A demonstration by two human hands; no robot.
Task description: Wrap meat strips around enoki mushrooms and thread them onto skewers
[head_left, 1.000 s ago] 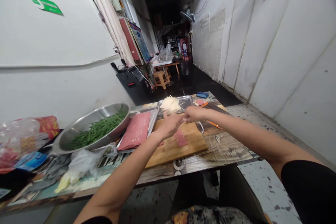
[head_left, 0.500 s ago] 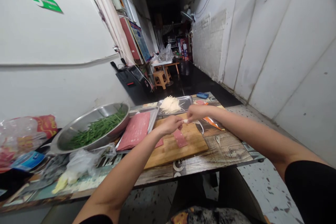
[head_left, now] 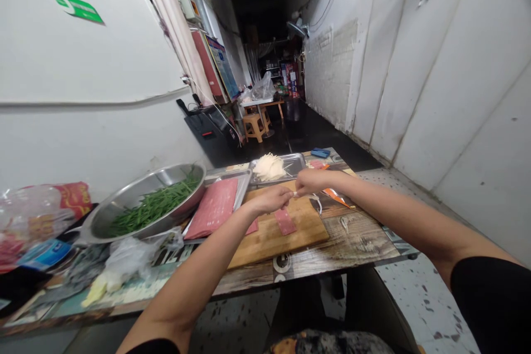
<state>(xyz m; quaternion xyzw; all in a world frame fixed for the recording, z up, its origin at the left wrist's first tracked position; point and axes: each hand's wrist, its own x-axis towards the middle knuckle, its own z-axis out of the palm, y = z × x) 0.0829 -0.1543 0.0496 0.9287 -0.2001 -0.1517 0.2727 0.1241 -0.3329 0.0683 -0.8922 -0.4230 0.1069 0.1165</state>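
Observation:
Over the wooden cutting board (head_left: 311, 227), my left hand (head_left: 274, 199) and my right hand (head_left: 312, 180) meet fingertip to fingertip. Both are closed on a small whitish bunch of enoki mushrooms, mostly covered by the fingers. Just below them a pink meat slice (head_left: 285, 222) lies flat on the board. Another bit of pink meat shows at the board's left, partly behind my left forearm. Beyond the hands, a pile of enoki mushrooms (head_left: 269, 167) sits on a metal tray (head_left: 295, 162). A stack of pink meat sheets (head_left: 215, 206) rests on a second tray (head_left: 244, 185) to the left.
A large steel bowl (head_left: 97, 220) of green vegetables (head_left: 157, 199) stands left, with crumpled plastic bags (head_left: 128, 257) in front. An orange-edged packet (head_left: 338, 197) and a blue object (head_left: 320, 152) lie on the table's right. Farther back are stools (head_left: 254, 126) and a small table (head_left: 259, 102).
The fingers of both hands have drawn closer together, hiding more of the white bunch. My left hand has shifted slightly right. The meat slice stays in place on the board.

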